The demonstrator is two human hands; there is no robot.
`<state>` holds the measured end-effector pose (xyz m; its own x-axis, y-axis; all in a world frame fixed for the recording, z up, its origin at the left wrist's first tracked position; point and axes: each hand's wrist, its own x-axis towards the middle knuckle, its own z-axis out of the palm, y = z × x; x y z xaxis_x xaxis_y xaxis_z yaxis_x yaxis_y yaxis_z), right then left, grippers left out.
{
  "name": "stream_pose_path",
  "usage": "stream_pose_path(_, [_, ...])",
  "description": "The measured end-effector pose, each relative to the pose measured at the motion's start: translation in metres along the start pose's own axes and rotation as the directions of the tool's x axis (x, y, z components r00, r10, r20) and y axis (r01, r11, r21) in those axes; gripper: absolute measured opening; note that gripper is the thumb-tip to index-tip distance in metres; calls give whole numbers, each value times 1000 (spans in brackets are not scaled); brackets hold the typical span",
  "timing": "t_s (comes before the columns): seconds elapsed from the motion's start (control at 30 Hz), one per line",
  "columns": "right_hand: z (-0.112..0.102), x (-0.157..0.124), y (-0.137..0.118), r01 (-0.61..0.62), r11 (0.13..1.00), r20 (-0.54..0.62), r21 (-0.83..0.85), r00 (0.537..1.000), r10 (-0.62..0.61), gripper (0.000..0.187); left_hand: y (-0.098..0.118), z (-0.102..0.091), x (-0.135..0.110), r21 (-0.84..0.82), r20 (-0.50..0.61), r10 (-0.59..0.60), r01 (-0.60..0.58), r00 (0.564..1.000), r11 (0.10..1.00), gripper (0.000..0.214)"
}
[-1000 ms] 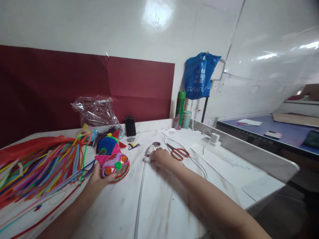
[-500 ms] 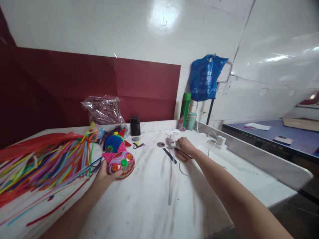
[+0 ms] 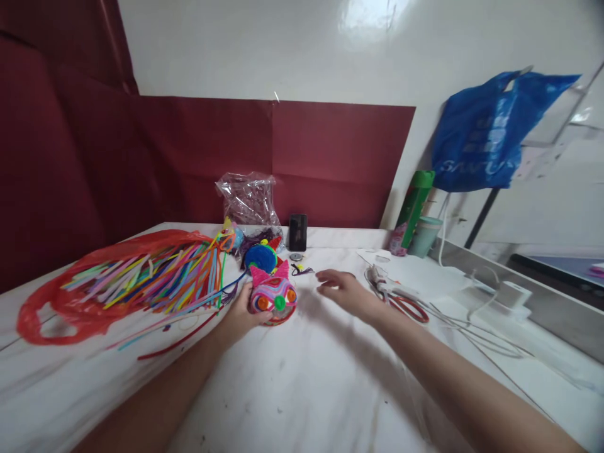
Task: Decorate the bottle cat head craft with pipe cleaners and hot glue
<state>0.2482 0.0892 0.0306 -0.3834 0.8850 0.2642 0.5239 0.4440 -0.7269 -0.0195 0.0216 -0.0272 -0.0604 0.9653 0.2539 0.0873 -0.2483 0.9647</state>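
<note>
Pink ears (image 3: pixel 283 270), orange eyes (image 3: pixel 291 296) and a green nose (image 3: pixel 280 303) are already on the toy (image 3: pixel 272 290) our left hand (image 3: pixel 241 314) grips over the table (image 3: pixel 264 390); whether its blurred lower part is finished, we cannot tell. Our right hand (image 3: pixel 345 292), fingers parted, holds nothing. Loose pipe cleaners (image 3: pixel 182 277) lie unused.

The craft figure (image 3: pixel 272 296) sits between the left hand (image 3: pixel 243 314) and the right hand (image 3: pixel 346 294); pipe cleaners (image 3: pixel 163 277) lie left, scissors (image 3: pixel 411 307) right, the phone (image 3: pixel 297 233) far behind.
</note>
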Motion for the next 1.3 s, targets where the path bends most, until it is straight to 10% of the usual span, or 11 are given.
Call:
stream_pose_path(0.13, [62, -16, -33, -110, 919, 112, 378, 991, 72, 40, -4, -2, -2, -65, 54, -9, 13, 998, 998, 74])
stream_pose_path(0.3, [91, -26, -24, -10, 895, -102, 447, 993, 62, 49, -3, 0, -2, -182, 134, -22, 46, 991, 982, 79])
stream_pose_path(0.9, [89, -36, -17, 36, 915, -145, 401, 989, 25, 47, 1, -7, -4, -267, 197, -45, 98, 979, 959, 64])
stream_pose_path(1.3, [84, -42, -21, 162, 967, -222, 194, 968, -117, 5, 2, 4, -6, -215, 128, -92, 118, 988, 970, 84])
